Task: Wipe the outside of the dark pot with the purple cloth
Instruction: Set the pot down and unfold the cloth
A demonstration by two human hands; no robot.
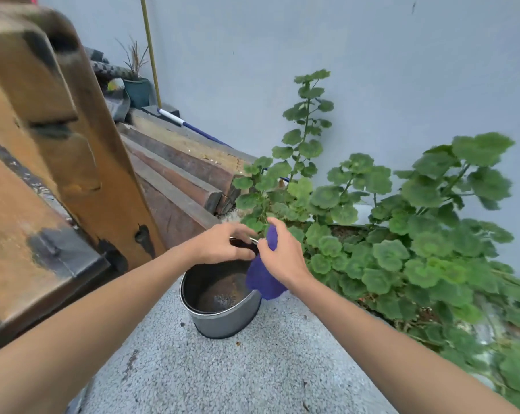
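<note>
The dark pot [223, 300] sits on the gravelly ground [252, 369], just below centre. The left hand [220, 245] clasps its far rim; the right hand [282, 252] clutches the purple cloth [263, 279]. Tugging the rim could tip it. Leafy plants [402, 234] crowd at 3 o'clock, planks [178, 174] at 10.

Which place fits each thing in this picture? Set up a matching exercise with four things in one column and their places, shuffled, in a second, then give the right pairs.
Things:
1. pot
2. cloth
3. left hand
4. leafy plant

Places:
A. on the pot's far rim
B. against the wall, right of the pot
C. on the gravelly ground
D. in the right hand, at the pot's right side

Pairs: 1-C, 2-D, 3-A, 4-B
</note>
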